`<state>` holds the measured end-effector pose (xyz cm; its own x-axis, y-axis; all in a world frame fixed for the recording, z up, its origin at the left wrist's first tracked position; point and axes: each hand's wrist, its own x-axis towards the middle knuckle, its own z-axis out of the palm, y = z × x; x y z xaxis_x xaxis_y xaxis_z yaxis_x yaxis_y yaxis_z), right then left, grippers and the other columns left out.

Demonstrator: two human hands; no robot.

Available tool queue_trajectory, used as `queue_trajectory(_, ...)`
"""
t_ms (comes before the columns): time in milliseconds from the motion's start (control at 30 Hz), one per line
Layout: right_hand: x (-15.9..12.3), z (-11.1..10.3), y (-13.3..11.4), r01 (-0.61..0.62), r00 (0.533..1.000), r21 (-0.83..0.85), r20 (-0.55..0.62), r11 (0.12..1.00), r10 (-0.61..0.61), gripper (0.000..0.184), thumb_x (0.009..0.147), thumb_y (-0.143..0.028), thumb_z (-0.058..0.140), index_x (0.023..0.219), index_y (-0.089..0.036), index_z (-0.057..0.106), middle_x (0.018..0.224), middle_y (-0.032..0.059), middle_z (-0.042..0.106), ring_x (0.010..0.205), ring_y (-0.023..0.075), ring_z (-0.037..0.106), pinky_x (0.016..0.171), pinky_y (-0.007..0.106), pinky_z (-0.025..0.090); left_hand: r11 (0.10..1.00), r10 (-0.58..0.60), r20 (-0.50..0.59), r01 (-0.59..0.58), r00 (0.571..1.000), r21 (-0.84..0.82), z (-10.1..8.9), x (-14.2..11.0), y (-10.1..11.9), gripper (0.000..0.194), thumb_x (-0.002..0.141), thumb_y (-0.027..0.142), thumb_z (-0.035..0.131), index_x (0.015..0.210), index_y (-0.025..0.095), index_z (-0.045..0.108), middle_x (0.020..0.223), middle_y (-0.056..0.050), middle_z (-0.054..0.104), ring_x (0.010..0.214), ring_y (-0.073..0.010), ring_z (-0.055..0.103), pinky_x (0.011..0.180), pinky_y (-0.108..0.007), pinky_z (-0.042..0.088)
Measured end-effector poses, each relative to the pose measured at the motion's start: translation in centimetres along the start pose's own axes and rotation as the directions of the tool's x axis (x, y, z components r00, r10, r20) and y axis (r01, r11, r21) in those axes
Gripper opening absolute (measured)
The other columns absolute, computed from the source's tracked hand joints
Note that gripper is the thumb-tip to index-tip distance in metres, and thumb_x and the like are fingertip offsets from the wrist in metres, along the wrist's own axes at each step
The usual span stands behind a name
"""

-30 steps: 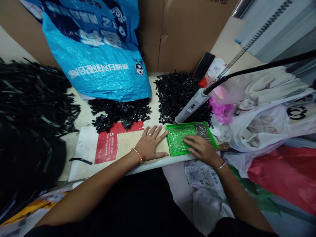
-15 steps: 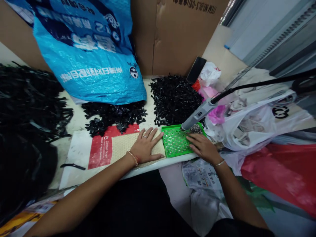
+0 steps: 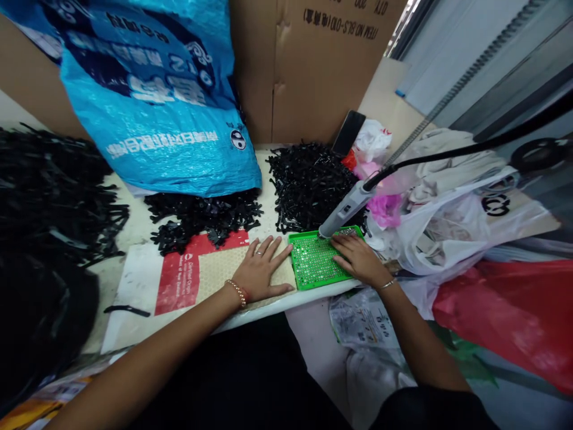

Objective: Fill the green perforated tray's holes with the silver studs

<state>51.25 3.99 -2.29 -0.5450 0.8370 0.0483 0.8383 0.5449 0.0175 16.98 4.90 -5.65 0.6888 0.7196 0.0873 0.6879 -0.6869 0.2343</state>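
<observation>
My left hand (image 3: 260, 272) lies flat, fingers spread, on a beige honeycomb-patterned mat (image 3: 219, 278), its fingertips near the left edge of a green tray (image 3: 294, 276). The tray has rows of holes with small shiny metal pieces, seemingly screws, in many of them. Over the tray's right part rests my right hand (image 3: 358, 260), palm down with fingers stretched out and nothing visibly gripped. A grey electric screwdriver (image 3: 345, 210) leans with its tip at the tray's far edge, close to my right fingertips. It hangs from a coiled spring and a black cable.
Behind the tray is a heap of black plastic parts (image 3: 308, 188). More lie under a blue woven bag (image 3: 179, 149) and at far left (image 3: 54, 191). One black strip (image 3: 126, 310) lies alone. A phone (image 3: 348, 132) and plastic bags (image 3: 430, 239) crowd the right; a cardboard box (image 3: 313, 71) stands behind.
My right hand has shifted toward the tray's far side and now covers more of the loose metal pieces there. My left hand stays flat on the mat. The whole view has shifted slightly.
</observation>
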Motion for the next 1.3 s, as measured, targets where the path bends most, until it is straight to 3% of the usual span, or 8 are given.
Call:
queue_trajectory(267, -1.7, -0.3, 2.0, -0.084, 0.996, -0.028, -0.006, 0.996, 0.084, 0.044, 0.104, -0.038, 0.041, 0.144, -0.021, 0.051, 0.149, 0.0103, 0.049, 0.139, 0.0298, 0.043, 0.112, 0.059, 0.036, 1.000, -0.001, -0.008, 0.001, 1.000, 0.003, -0.1, 0.0, 0.0, 0.096, 0.082, 0.080, 0.049, 0.157, 0.024, 0.027, 0.161, -0.017, 0.025, 0.147, -0.0393, 0.024, 0.118, -0.060, 0.014)
queue_trajectory(467, -3.5, -0.5, 0.2, 0.070, 0.997, 0.054, 0.026, 0.996, -0.071, 0.045, 0.105, -0.035, 0.040, 0.148, -0.021, 0.046, 0.149, 0.0085, 0.048, 0.140, 0.0265, 0.043, 0.115, 0.057, 0.035, 1.000, -0.007, -0.016, 0.007, 1.000, 0.003, 0.1, 0.0, -0.1, 0.096, 0.081, 0.082, 0.047, 0.157, 0.026, 0.027, 0.161, -0.015, 0.026, 0.147, -0.0381, 0.025, 0.118, -0.059, 0.013)
queue_trajectory(667, -5.3, -0.9, 0.8, -0.047, 0.999, -0.031, -0.019, 0.998, 0.047, 0.043, 0.104, -0.034, 0.039, 0.144, -0.022, 0.050, 0.148, 0.0092, 0.050, 0.136, 0.0285, 0.047, 0.111, 0.060, 0.037, 1.000, 0.000, -0.009, 0.000, 1.000, -0.001, 0.1, 0.0, -0.1, 0.097, 0.082, 0.083, 0.046, 0.157, 0.026, 0.026, 0.162, -0.015, 0.025, 0.148, -0.0383, 0.023, 0.118, -0.059, 0.013)
queue_trajectory(767, -5.1, -1.0, 0.3, 0.003, 1.000, -0.005, -0.016, 1.000, -0.003, 0.043, 0.104, -0.033, 0.041, 0.144, -0.021, 0.050, 0.148, 0.0088, 0.049, 0.138, 0.0282, 0.045, 0.111, 0.059, 0.038, 1.000, -0.008, -0.011, 0.008, 1.000, 0.003, 0.2, 0.0, -0.1, 0.097, 0.081, 0.083, 0.046, 0.157, 0.026, 0.027, 0.162, -0.015, 0.025, 0.147, -0.0384, 0.023, 0.118, -0.059, 0.013)
queue_trajectory(867, -5.0, -1.1, -0.2, 0.075, 0.997, 0.031, 0.000, 0.997, -0.075, 0.040, 0.104, -0.034, 0.045, 0.141, -0.022, 0.054, 0.144, 0.0077, 0.055, 0.136, 0.0278, 0.047, 0.112, 0.057, 0.039, 1.000, -0.008, -0.002, 0.008, 1.000, 0.010, 0.1, 0.0, 0.0, 0.097, 0.082, 0.083, 0.046, 0.157, 0.025, 0.027, 0.161, -0.017, 0.025, 0.147, -0.0383, 0.024, 0.118, -0.059, 0.014)
queue_trajectory(1033, -6.4, -1.4, 0.5, 0.034, 0.998, 0.063, -0.047, 0.997, -0.031, 0.036, 0.103, -0.032, 0.047, 0.135, -0.024, 0.060, 0.138, 0.0067, 0.060, 0.129, 0.0289, 0.053, 0.109, 0.058, 0.042, 1.000, -0.004, -0.002, 0.004, 1.000, 0.020, 0.0, 0.1, 0.0, 0.097, 0.082, 0.082, 0.047, 0.157, 0.025, 0.026, 0.161, -0.016, 0.026, 0.147, -0.0378, 0.024, 0.118, -0.059, 0.014)
queue_trajectory(1200, -6.5, -1.2, -0.1, 0.129, 0.988, 0.239, -0.114, 0.962, -0.104, 0.033, 0.103, -0.029, 0.046, 0.130, -0.025, 0.064, 0.127, 0.0081, 0.067, 0.120, 0.0253, 0.060, 0.104, 0.050, 0.049, 0.999, -0.007, 0.009, 0.006, 1.000, 0.048, -0.2, 0.1, 0.1, 0.095, 0.083, 0.080, 0.048, 0.157, 0.023, 0.027, 0.161, -0.018, 0.025, 0.147, -0.0382, 0.024, 0.118, -0.059, 0.014)
queue_trajectory(1300, -6.6, -1.0, 0.0, 0.106, 0.990, 0.241, -0.119, 0.965, -0.079, 0.030, 0.103, -0.029, 0.047, 0.124, -0.025, 0.068, 0.117, 0.0077, 0.071, 0.112, 0.0249, 0.065, 0.101, 0.050, 0.051, 0.998, -0.003, 0.011, 0.003, 1.000, 0.056, -0.2, 0.1, 0.2, 0.095, 0.083, 0.080, 0.048, 0.157, 0.023, 0.028, 0.161, -0.018, 0.026, 0.147, -0.0382, 0.024, 0.118, -0.059, 0.014)
